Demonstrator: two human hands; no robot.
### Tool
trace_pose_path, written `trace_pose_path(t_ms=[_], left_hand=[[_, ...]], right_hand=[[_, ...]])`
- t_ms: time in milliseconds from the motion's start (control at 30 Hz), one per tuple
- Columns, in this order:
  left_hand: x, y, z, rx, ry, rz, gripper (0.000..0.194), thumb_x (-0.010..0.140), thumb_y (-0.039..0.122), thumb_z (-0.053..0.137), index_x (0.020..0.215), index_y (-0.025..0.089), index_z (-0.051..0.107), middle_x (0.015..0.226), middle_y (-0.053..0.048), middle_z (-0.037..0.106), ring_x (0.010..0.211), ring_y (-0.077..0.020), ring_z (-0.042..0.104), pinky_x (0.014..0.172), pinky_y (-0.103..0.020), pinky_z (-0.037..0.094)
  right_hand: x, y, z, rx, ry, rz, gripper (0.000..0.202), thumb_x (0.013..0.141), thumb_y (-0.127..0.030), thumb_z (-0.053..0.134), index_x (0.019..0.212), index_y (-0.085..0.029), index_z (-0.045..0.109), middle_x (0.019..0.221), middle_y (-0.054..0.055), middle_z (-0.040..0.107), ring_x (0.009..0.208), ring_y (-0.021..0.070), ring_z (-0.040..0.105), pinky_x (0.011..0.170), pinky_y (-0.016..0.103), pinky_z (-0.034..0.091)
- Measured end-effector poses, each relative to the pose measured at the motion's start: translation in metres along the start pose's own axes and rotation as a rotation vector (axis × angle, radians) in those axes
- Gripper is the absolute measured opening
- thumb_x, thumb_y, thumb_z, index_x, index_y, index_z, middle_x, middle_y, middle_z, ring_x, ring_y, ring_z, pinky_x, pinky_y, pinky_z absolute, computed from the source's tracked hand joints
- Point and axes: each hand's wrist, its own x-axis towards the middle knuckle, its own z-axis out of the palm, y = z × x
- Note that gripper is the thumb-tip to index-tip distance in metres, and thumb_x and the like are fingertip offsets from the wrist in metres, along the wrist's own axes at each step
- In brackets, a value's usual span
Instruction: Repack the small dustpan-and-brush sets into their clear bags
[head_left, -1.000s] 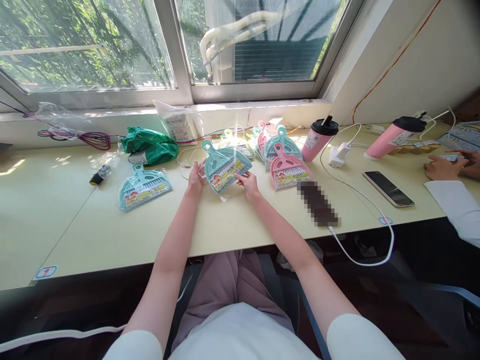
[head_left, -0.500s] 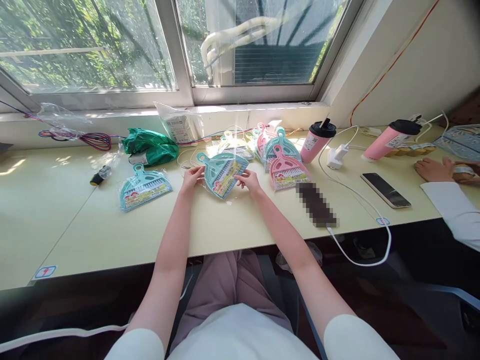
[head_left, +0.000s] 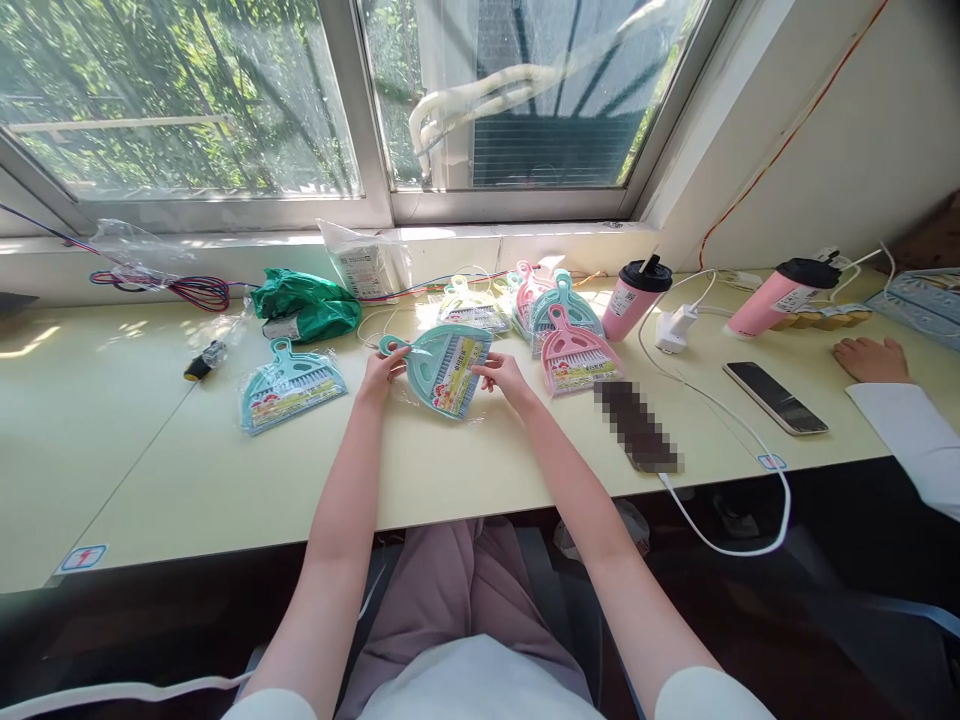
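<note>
The left hand pinches the handle of the teal plastic dustpan-and-brush set; the right hand grips its wide end, above the pale yellow table's front edge, with bare surface toward the left corner.

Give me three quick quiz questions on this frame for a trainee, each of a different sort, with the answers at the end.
1. Multiple choice: which part of the teal dustpan set does the left hand grip?
A) The wide brush edge
B) The handle end
C) None; the hand is empty

2. True or false: the green bag lies farther left than the front pink dustpan set.

3. Fill in the blank: the two pink cups have ____ lids.

Key: 1. B; 2. True; 3. black
</note>
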Motion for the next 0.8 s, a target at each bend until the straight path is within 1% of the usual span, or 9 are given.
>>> trace_pose_path(t_ms=[100,167,233,300,367,467,533,700,800], left_hand=[[0.001,0.004,-0.005,-0.016,-0.068,0.005,0.052,0.064,0.046,0.086,0.105,0.019,0.072,0.094,-0.007,0.074,0.084,-0.0202,0.072,0.065,-0.023,0.054],[0.0,0.009,-0.011,-0.083,-0.151,0.019,0.056,0.075,0.062,0.072,0.113,0.021,0.071,0.107,-0.01,0.075,0.096,-0.0246,0.072,0.068,-0.027,0.057],[-0.002,0.014,-0.017,-0.14,-0.211,0.013,0.061,0.083,0.07,0.059,0.115,0.02,0.071,0.115,-0.013,0.073,0.101,-0.0276,0.071,0.069,-0.031,0.059],[-0.004,0.018,-0.023,-0.103,-0.262,-0.064,0.057,0.084,0.066,0.062,0.11,0.016,0.073,0.114,-0.017,0.074,0.095,-0.0282,0.072,0.065,-0.03,0.058],[-0.006,0.02,-0.027,-0.007,-0.312,-0.149,0.045,0.079,0.051,0.076,0.104,0.014,0.075,0.106,-0.018,0.075,0.084,-0.0265,0.073,0.057,-0.027,0.055],[-0.009,0.019,-0.028,0.086,-0.301,-0.135,0.037,0.068,0.034,0.088,0.098,0.014,0.078,0.103,-0.016,0.076,0.074,-0.0237,0.072,0.051,-0.024,0.051],[-0.009,0.018,-0.026,0.108,-0.266,-0.102,0.036,0.065,0.034,0.089,0.093,0.015,0.079,0.102,-0.015,0.077,0.072,-0.0239,0.072,0.051,-0.025,0.051],[-0.004,0.016,-0.023,0.129,-0.193,-0.012,0.032,0.065,0.036,0.087,0.086,0.013,0.079,0.089,-0.015,0.077,0.076,-0.0254,0.073,0.062,-0.028,0.056],[-0.005,0.016,-0.021,0.114,-0.183,-0.016,0.034,0.065,0.036,0.086,0.087,0.013,0.078,0.091,-0.015,0.076,0.077,-0.0257,0.073,0.06,-0.027,0.055]], right_hand=[[0.0,0.0,-0.003,0.01,0.002,-0.033,0.039,0.057,-0.037,0.085,0.087,-0.015,0.075,0.076,0.004,0.073,0.04,0.0051,0.045,0.039,0.023,0.038],[-0.001,0.001,-0.005,0.001,-0.018,-0.046,0.037,0.059,-0.038,0.084,0.088,-0.015,0.076,0.084,0.005,0.075,0.038,0.0026,0.037,0.037,0.023,0.033],[-0.003,0.002,-0.007,-0.033,-0.082,-0.038,0.038,0.061,-0.038,0.083,0.092,-0.016,0.077,0.091,0.005,0.076,0.038,0.0014,0.034,0.036,0.022,0.029],[-0.005,0.002,-0.008,-0.075,-0.166,-0.008,0.039,0.063,-0.037,0.082,0.096,-0.016,0.078,0.093,0.006,0.077,0.039,0.0016,0.035,0.037,0.021,0.03],[-0.006,0.003,-0.008,-0.097,-0.219,0.017,0.039,0.064,-0.036,0.082,0.098,-0.016,0.078,0.092,0.005,0.077,0.042,0.0025,0.038,0.039,0.021,0.034],[-0.005,0.003,-0.008,-0.094,-0.207,0.031,0.04,0.063,-0.032,0.083,0.099,-0.015,0.078,0.086,0.005,0.076,0.043,0.0033,0.042,0.041,0.02,0.038],[-0.004,0.002,-0.009,-0.092,-0.176,0.045,0.041,0.062,-0.03,0.083,0.1,-0.015,0.077,0.08,0.004,0.075,0.043,0.0038,0.043,0.041,0.02,0.039],[-0.005,-0.005,-0.01,-0.083,-0.12,0.009,0.044,0.061,-0.029,0.084,0.101,-0.013,0.076,0.069,0.002,0.071,0.041,0.0052,0.045,0.041,0.022,0.039],[-0.008,-0.01,-0.01,-0.088,-0.108,-0.019,0.045,0.062,-0.033,0.083,0.102,-0.013,0.075,0.066,0.0,0.07,0.041,0.0055,0.045,0.041,0.022,0.039]])
